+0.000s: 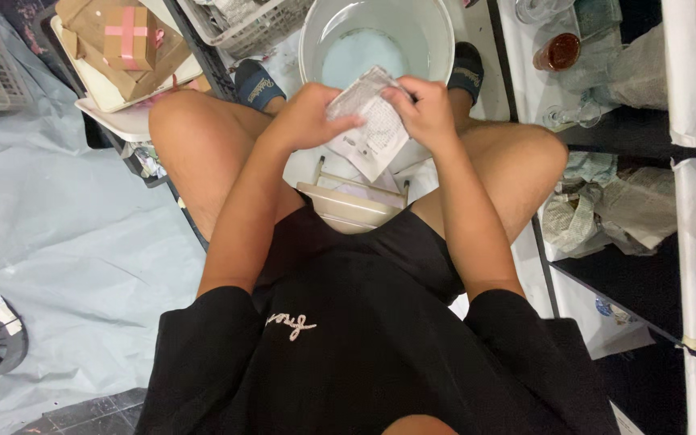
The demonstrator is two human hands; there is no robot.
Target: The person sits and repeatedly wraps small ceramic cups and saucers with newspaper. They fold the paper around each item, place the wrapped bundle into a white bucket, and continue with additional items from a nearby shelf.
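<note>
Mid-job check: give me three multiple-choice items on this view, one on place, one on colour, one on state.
1. Where is the white basin?
A. on the shelf at right
B. on the floor ahead of the knees
C. on the lap

2. What colour is the tape on the cardboard box?
A. pink
B. green
C. black

3. How is the paper packet held?
A. lying loose
B. by one hand
C. by both hands

Answers:
1 B, it sits between the feet.
2 A, a pink cross shows.
3 C, left hand and right hand both grip it.
</note>
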